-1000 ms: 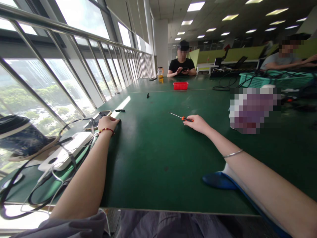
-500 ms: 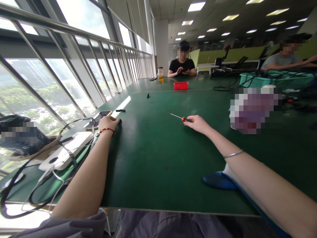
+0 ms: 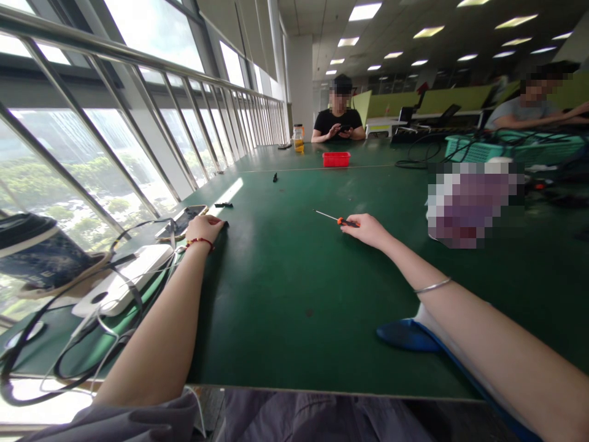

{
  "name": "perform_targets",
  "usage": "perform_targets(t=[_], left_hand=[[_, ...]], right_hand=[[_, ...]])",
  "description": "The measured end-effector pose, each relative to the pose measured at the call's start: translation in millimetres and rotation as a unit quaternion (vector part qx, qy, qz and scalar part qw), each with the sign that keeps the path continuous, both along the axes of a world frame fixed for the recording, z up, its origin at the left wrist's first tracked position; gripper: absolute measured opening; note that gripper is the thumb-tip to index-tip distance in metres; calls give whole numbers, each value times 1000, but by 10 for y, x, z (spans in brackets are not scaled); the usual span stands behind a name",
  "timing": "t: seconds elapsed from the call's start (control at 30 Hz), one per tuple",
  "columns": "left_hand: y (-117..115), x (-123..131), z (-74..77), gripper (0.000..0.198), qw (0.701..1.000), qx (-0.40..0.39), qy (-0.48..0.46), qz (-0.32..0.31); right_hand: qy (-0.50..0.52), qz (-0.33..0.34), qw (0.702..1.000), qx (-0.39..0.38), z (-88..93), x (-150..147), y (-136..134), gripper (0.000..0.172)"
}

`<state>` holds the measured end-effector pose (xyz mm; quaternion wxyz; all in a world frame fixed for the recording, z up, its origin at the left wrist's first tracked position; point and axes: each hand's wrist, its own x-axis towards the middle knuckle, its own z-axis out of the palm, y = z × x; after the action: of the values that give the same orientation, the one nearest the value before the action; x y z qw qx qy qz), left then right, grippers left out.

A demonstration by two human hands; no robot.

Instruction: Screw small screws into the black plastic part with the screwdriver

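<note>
My right hand (image 3: 368,229) is closed round the orange and black handle of a screwdriver (image 3: 343,221). Its thin metal shaft points left across the green table (image 3: 285,294). On the left, my left hand (image 3: 203,228) has its fingers together on a small black piece (image 3: 225,225) at the table surface; most of that piece is hidden by the fingers. Just beyond it lies a flat black part (image 3: 224,204). Farther off, another small black part (image 3: 275,177) stands by itself.
Cables and a white power strip (image 3: 124,279) crowd the left edge beside a dark patterned cup (image 3: 41,252). A red tray (image 3: 336,159) sits toward the far end, where a person (image 3: 339,120) sits. At right are a blurred bag-like item (image 3: 473,209), a green basket (image 3: 515,147) and a blue object (image 3: 407,335).
My left hand has shifted very slightly to the right with the small black piece at its fingertips. My right hand and the screwdriver have hardly moved.
</note>
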<state>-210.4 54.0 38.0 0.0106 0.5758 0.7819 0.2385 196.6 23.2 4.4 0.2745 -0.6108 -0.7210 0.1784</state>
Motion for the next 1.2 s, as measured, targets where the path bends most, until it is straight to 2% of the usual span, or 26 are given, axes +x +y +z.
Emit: perform_targets(t=[0.1,0.17,0.27,0.37,0.43,0.5,0.57,0.7,0.87,1.0,1.1,1.2], left_hand=[[94,46,-63,25,997,18,-42,-63],[129,222,-89,24,990,23,-73,-120],[92,723,-127,22,967,3,-116,-226],[-37,1339,-208,20,917,-24,-182,-355],[-133,1671,-274,20,892,-32,-205,-402],[-209,1874,-321,19,894,-28,-193,-403],[-257,1953,-332,19,900,-37,-181,-394],[-297,1944,-279,17,907,-60,-180,-377],[-333,1994,-231,17,919,-66,-165,-353],[-344,2041,-239,19,930,-62,-138,-335],[-343,2040,-252,21,931,-55,-124,-338],[-348,2026,-257,23,931,-51,-118,-342]], right_hand=[[47,-11,999,9,2,-12,-4,18],[84,-21,996,18,9,-23,-9,17],[142,-24,989,40,31,-44,-17,20],[190,-21,978,79,64,-68,-34,22],[209,-15,971,117,95,-87,-52,21],[227,-9,960,162,137,-108,-73,19],[250,-9,946,209,194,-130,-91,20],[284,-20,917,278,359,-153,-99,24],[299,1,902,311,661,-142,-21,32],[272,9,899,344,856,-198,36,30],[236,-16,902,362,869,-294,25,28],[205,-41,912,352,800,-392,-16,26]])
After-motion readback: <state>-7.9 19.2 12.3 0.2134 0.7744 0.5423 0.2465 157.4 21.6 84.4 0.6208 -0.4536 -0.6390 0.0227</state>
